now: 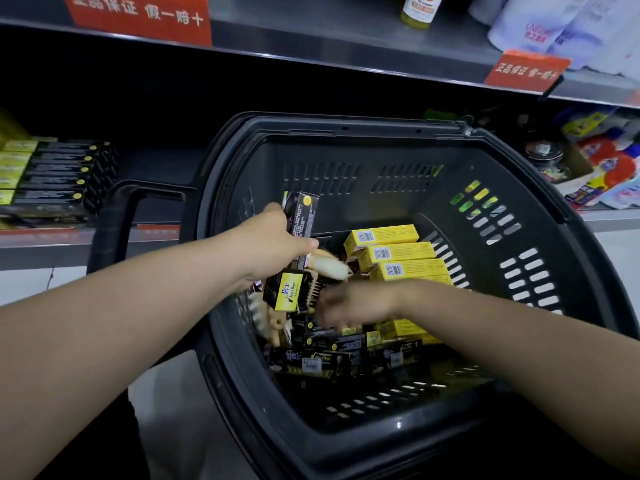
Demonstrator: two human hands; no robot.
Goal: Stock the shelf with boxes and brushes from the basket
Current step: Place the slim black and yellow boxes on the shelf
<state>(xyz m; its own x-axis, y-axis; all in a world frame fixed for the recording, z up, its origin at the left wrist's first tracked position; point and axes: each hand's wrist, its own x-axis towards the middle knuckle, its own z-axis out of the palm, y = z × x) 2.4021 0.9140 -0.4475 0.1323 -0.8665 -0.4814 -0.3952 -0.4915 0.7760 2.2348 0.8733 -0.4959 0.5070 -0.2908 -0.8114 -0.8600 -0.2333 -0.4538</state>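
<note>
A dark plastic basket [519,188] stands in front of the shelf and holds several yellow boxes [398,252], black boxes [332,344] and wooden brushes [330,266]. My left hand [277,244] grips a long black box [304,216] upright above the basket's left side. My right hand [349,306] is blurred low inside the basket, over the black boxes; whether its fingers hold anything is unclear. A black-and-yellow labelled brush [291,296] lies between both hands.
The lower shelf [41,237] at left carries a stack of black and yellow boxes [59,174]. Red-and-white bottles and packs [602,168] sit at right. The upper shelf edge bears red price signs [138,15]. The basket's handle [117,216] juts left.
</note>
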